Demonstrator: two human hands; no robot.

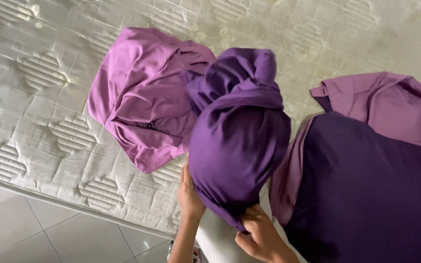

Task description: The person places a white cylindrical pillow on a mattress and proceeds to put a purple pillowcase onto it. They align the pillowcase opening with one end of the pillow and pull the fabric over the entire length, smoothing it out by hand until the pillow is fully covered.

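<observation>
Purple cloth covers most of a white pillow (215,241), like a bag being pulled over it. This dark purple pillowcase (239,141) stands bunched at the top, and only the pillow's white bottom end peeks out near the mattress edge. The left hand (189,195) lies flat against the side of the case, maybe to steady it. The right hand (261,234) pinches the case's lower hem tight between closed fingers. A lighter purple sheet (142,97) lies crumpled on the quilted mattress (40,97), joined to the dark cloth. Another pillow in a dark case (366,195) rests to the right, already fully covered. Grey floor tiles (35,229) show below.
</observation>
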